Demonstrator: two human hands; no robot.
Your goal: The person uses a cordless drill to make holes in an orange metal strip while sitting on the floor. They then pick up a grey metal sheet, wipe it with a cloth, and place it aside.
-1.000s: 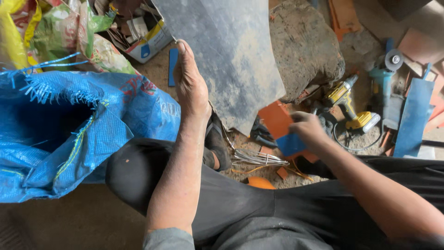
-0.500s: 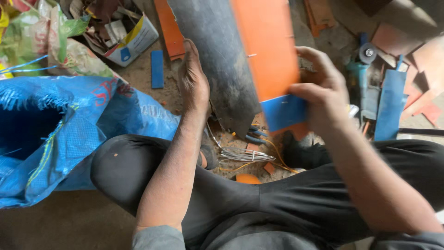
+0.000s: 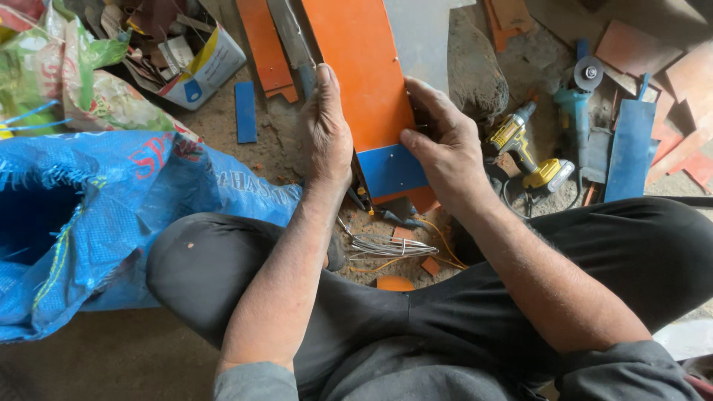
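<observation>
Both hands now clamp the orange panel (image 3: 360,74): left hand (image 3: 325,134) gripping its left edge, right hand (image 3: 445,152) pressing the blue piece (image 3: 390,169) against its bottom; loosening my right could let blue slide off

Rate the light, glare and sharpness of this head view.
Head view: soft, even daylight, faint shadows, no glare on the orange panel; left hand, right hand and yellow drill sharp; slight wide-angle stretch at the blue sack.

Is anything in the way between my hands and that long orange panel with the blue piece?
Nothing visible: the left hand and right hand already touch the edges of the long orange panel, beside its blue piece.
</observation>
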